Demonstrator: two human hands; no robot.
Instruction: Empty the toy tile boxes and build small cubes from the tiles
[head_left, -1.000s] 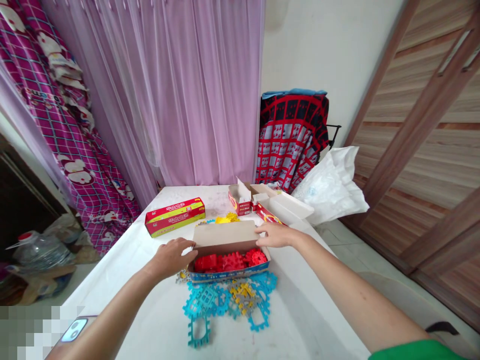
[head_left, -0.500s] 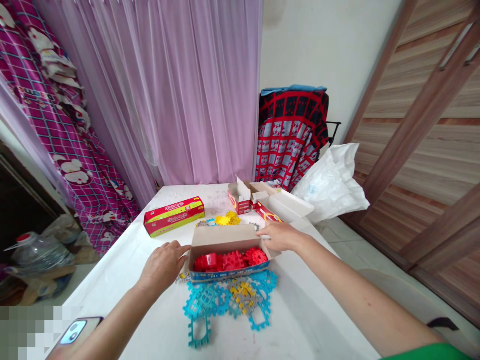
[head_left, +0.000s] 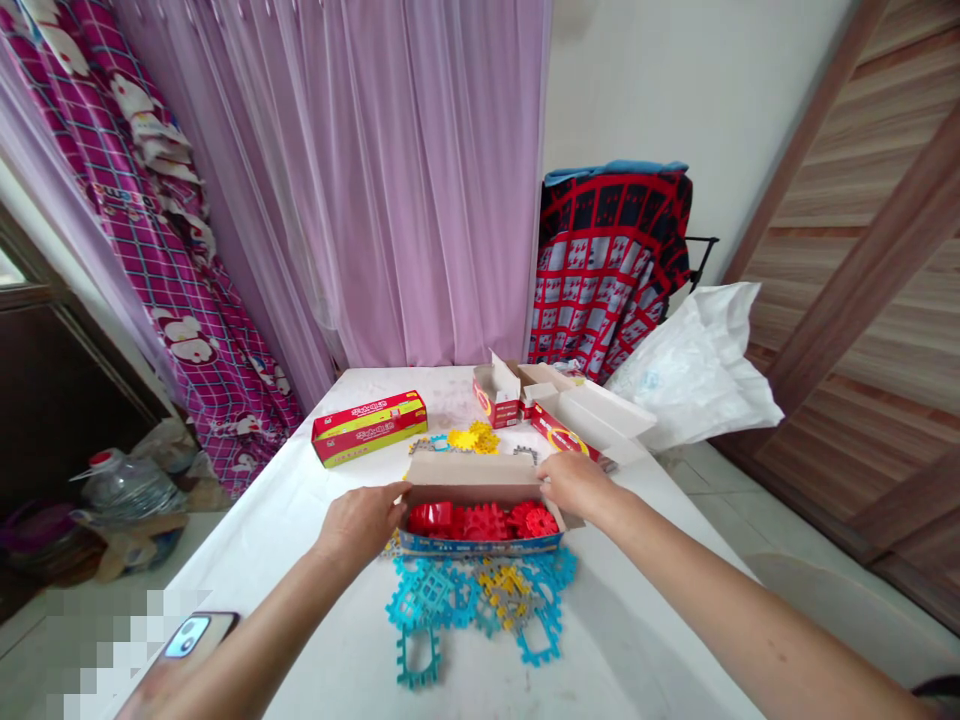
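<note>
A cardboard box (head_left: 480, 544) with a blue front lies open on the table, its plain inner lid (head_left: 472, 469) raised at the back. Red plastic gear-shaped pieces (head_left: 480, 523) fill it. My left hand (head_left: 361, 524) is at the box's left end, fingers closed at the lid corner and side flap. At the right end, my right hand (head_left: 574, 486) pinches the lid's corner, its fingertips partly hidden. Blue interlocking plastic pieces (head_left: 424, 595) lie flat in front of the box, with yellow and grey pieces (head_left: 506, 590) among them.
Behind the box are yellow gear pieces (head_left: 474, 437). A red and yellow box (head_left: 370, 428) lies at the back left, and opened red boxes (head_left: 496, 392) stand at the back right. A phone (head_left: 187, 645) rests front left. A white plastic bag (head_left: 697, 365) sits beyond the right edge.
My left hand has come closer against the box's left end, and my right fingers have closed on the lid corner. The view has shifted slightly left.
</note>
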